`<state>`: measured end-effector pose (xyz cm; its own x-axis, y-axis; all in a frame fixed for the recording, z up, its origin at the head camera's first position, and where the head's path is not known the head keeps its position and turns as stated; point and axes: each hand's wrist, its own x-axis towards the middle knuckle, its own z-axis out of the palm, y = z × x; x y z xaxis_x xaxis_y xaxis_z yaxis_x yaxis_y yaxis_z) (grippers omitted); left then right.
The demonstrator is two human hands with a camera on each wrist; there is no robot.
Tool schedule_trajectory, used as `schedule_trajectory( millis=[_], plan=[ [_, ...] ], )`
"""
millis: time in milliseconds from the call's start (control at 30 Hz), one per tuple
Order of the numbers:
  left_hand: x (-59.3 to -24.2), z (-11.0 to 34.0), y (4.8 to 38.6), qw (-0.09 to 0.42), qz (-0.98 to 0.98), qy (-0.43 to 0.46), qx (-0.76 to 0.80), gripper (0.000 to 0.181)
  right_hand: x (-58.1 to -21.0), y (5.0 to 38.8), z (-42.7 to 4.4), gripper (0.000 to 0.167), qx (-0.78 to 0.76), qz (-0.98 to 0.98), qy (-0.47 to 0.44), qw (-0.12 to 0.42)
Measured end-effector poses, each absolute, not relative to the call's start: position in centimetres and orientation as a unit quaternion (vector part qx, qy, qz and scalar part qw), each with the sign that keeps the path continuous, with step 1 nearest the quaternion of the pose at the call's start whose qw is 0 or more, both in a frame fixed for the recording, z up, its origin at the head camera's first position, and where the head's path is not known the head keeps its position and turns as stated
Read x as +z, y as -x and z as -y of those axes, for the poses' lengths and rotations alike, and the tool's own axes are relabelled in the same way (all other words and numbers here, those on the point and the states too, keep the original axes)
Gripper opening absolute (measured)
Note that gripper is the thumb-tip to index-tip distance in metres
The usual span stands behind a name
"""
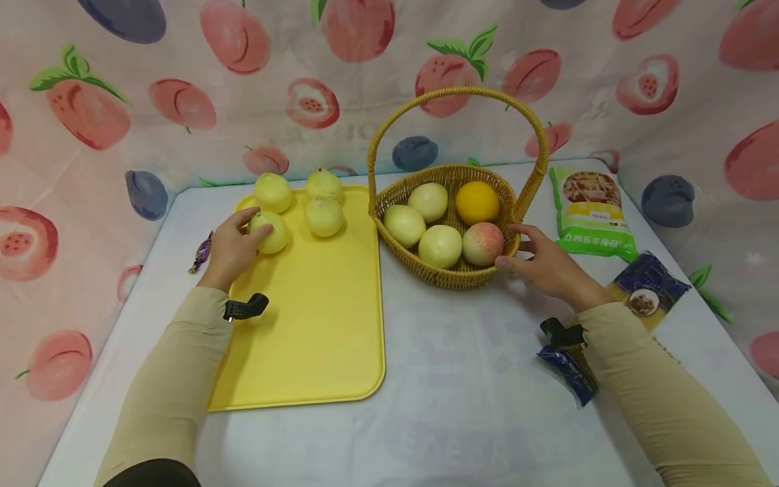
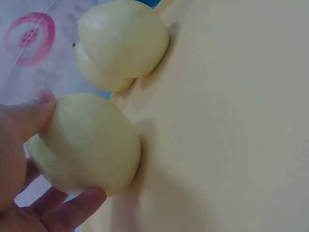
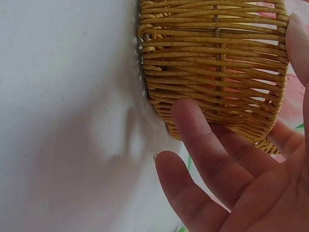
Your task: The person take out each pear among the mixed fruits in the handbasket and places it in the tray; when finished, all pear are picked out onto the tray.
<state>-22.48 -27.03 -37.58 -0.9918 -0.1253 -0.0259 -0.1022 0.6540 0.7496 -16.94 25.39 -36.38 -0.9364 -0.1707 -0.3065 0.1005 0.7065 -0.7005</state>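
My left hand [image 1: 234,243] grips a pale yellow round fruit [image 1: 274,235] at the left edge of the yellow tray [image 1: 310,325]. Thumb and fingers lie around that fruit [image 2: 94,145] in the left wrist view. Three similar fruits [image 1: 324,216] sit behind and beside it at the tray's far end. My right hand [image 1: 548,267] holds the right end of a wicker basket [image 1: 453,277], its thumb near the rim and fingers against the woven side [image 3: 217,63]. Inside lie three pale round fruits [image 1: 439,247], an orange [image 1: 477,203] and a peach [image 1: 483,243].
The basket's tall arched handle [image 1: 456,90] rises above it. Right of the basket lie a green food packet [image 1: 593,213], a dark blue and gold packet [image 1: 648,291] and a small blue wrapper [image 1: 569,372]. A purple-wrapped candy [image 1: 201,254] lies left of the tray.
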Motion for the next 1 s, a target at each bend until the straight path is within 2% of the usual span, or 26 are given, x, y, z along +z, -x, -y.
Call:
schedule_trajectory(
  millis=[467, 1000],
  plan=[
    [-37.4, 26.8, 24.1, 0.032, 0.909, -0.074, -0.408, 0.057, -36.4, 17.0, -25.4, 0.096, -0.392, -0.902, 0.022, 0.179],
    [-37.1, 26.5, 25.1, 0.020, 0.905, -0.076, -0.419, 0.059, -36.5, 17.0, -25.5, 0.096, -0.398, -0.899, 0.022, 0.180]
  ],
)
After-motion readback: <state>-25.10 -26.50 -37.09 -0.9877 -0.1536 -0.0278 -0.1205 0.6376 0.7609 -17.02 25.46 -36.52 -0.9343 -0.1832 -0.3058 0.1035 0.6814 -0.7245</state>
